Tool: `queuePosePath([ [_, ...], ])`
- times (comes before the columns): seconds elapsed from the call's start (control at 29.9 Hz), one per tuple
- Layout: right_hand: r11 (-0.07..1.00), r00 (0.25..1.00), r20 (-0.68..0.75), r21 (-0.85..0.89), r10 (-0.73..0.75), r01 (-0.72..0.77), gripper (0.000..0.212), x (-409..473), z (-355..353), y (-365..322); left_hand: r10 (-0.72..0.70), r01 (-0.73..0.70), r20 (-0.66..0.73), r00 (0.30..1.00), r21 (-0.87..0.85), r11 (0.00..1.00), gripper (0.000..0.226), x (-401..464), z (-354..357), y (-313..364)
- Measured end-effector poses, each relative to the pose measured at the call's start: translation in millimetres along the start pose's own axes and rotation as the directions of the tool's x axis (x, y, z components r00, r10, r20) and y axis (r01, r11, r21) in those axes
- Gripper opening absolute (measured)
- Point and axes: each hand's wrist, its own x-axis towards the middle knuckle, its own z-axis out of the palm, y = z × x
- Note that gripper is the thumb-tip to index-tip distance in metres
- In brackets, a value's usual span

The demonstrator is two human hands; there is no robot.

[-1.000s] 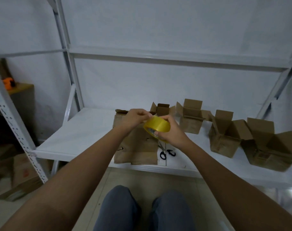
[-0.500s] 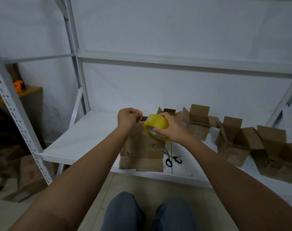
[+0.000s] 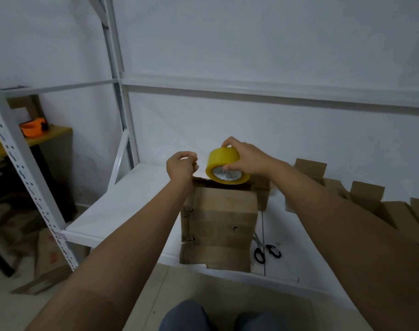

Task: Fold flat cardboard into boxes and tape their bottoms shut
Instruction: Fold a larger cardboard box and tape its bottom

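The yellow tape roll (image 3: 227,166) is being gripped by the right hand (image 3: 247,156) above the far edge of the flat cardboard (image 3: 221,225) lying on the shelf (image 3: 122,206). The left hand (image 3: 181,166) is being held just beside it, fingers curled as if pinching the tape end, though no strip is being seen. Judged best: the strip is being drawn taut and level before being pressed down.

left hand (image 3: 181,166): fingers curled | right hand (image 3: 245,156): gripping, raised
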Motion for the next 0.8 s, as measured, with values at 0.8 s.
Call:
queuePosePath([
  [0.8,0.984,0.984,0.053,0.072,-0.17,0.166,0.045,49.8,91.7,30.0,-0.421,0.4,-0.165,0.892,-0.147,0.905,0.019,47.2,-55.4,-84.3],
])
